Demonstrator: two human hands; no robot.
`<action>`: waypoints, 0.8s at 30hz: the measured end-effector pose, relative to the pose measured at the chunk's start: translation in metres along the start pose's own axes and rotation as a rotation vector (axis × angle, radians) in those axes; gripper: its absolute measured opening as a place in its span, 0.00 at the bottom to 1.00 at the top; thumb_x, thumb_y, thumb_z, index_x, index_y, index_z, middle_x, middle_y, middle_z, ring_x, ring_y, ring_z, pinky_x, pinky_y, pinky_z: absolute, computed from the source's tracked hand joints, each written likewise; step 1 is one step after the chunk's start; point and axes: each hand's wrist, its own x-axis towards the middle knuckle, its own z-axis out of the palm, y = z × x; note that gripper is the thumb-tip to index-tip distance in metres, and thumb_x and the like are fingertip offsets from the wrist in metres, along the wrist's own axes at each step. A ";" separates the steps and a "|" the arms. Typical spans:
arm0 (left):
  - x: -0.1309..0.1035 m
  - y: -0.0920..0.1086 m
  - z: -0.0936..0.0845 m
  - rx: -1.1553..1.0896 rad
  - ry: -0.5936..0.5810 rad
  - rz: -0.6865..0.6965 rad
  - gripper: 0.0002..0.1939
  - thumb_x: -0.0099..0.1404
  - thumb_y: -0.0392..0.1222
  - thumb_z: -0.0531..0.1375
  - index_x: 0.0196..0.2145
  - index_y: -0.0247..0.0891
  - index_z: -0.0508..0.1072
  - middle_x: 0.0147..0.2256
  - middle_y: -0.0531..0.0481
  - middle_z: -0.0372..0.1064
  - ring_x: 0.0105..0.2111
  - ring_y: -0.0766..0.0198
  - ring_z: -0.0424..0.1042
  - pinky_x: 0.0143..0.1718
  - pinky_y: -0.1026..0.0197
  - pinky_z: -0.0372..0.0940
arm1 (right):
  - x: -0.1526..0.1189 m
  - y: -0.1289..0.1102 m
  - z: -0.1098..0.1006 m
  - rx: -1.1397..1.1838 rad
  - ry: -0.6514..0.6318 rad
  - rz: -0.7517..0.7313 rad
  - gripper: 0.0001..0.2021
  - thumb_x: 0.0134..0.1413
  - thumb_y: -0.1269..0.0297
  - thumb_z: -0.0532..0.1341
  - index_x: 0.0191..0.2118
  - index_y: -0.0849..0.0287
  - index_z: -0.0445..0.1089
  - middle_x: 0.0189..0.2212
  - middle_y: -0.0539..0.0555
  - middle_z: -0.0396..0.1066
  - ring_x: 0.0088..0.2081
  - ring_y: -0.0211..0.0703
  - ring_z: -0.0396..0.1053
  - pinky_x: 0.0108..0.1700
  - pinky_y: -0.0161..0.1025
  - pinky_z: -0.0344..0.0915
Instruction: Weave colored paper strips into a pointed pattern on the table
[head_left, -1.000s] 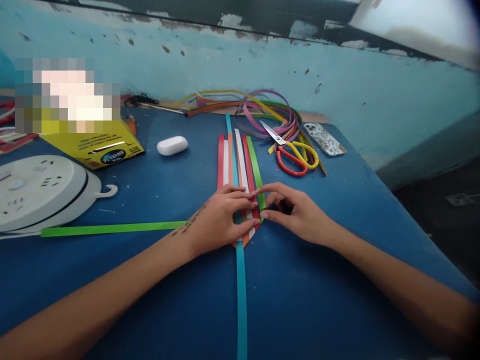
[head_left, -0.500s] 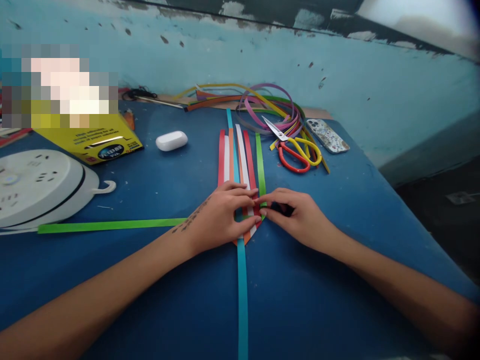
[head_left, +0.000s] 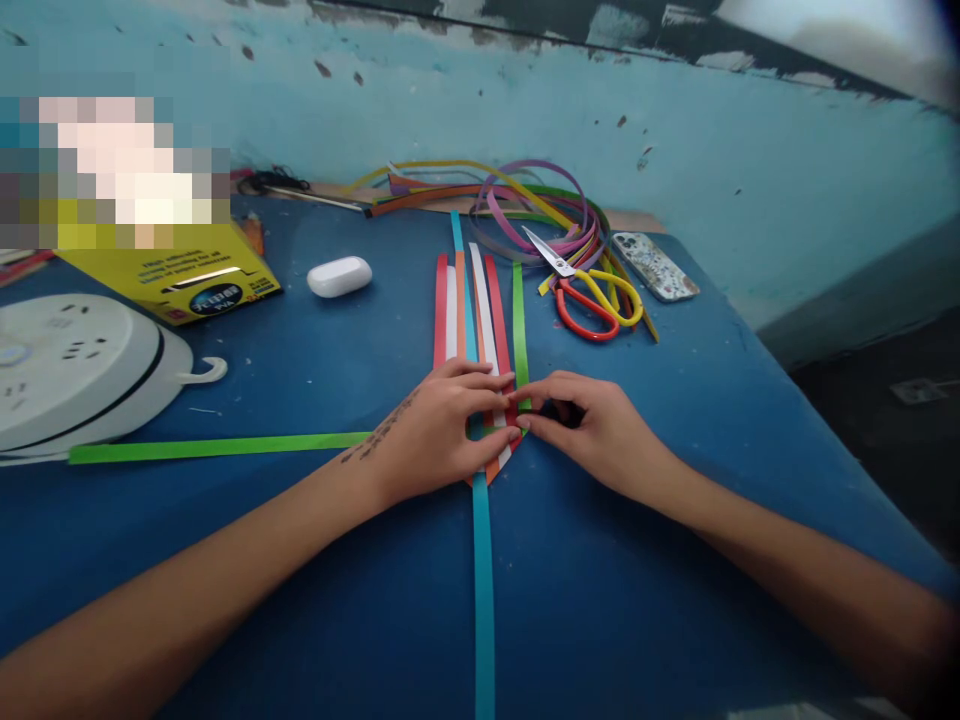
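Observation:
Red, white, orange and blue paper strips [head_left: 440, 320] lie side by side, pointing away from me, their near ends folded or woven together. My left hand [head_left: 457, 415] rests over them, fingers apart and pressing them flat. The thumb and index finger of my right hand [head_left: 585, 410] pinch the bend of the green strip [head_left: 520, 320] at the right edge. One part of that colour runs upward; another green length [head_left: 217, 447] stretches left from under my left wrist. A blue strip [head_left: 484, 590] extends toward me. The crossing is partly hidden by my fingers.
Scissors [head_left: 592, 300] with red and yellow handles lie beside coiled strips [head_left: 577, 215] and a phone [head_left: 656, 266]. A white case [head_left: 340, 277], a yellow box [head_left: 217, 275] and a round white device [head_left: 82, 370] are on the left. The wall stands behind.
The whole view has shifted very slightly. Both hands keep nearly the same place and hold on the strips.

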 end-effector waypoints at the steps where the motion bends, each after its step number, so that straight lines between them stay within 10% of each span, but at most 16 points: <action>1: 0.000 0.000 0.000 0.004 0.001 0.002 0.09 0.66 0.44 0.67 0.42 0.38 0.82 0.48 0.44 0.80 0.56 0.54 0.74 0.63 0.50 0.64 | -0.001 0.000 0.001 -0.007 0.009 -0.001 0.07 0.61 0.67 0.67 0.45 0.53 0.79 0.35 0.49 0.75 0.32 0.38 0.68 0.36 0.38 0.63; 24: -0.004 0.003 -0.003 0.022 -0.027 -0.095 0.19 0.65 0.44 0.66 0.53 0.39 0.77 0.52 0.45 0.77 0.59 0.51 0.69 0.60 0.48 0.68 | -0.007 0.009 -0.001 -0.098 -0.003 -0.125 0.04 0.63 0.67 0.66 0.40 0.55 0.80 0.41 0.55 0.76 0.43 0.45 0.74 0.46 0.44 0.71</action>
